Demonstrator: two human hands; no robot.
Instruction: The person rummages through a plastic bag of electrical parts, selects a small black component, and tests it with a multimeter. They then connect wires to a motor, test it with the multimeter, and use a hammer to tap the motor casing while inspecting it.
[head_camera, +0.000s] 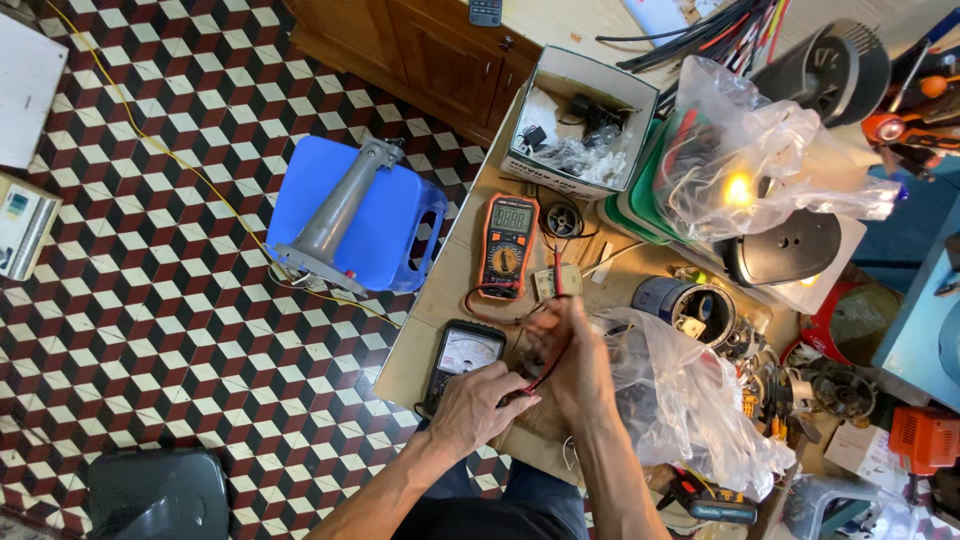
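The left hand rests half-curled on red test leads beside the analog meter, while the blurred right hand, at two o'clock, grips them, its closure unclear.

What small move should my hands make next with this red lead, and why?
Probably steady the right hand before anything else: it is blurred, so the red lead it grips is hard to place. The left hand rests beside the analog meter, touching the lead. With the lead held steady, its tip could be guided more surely.
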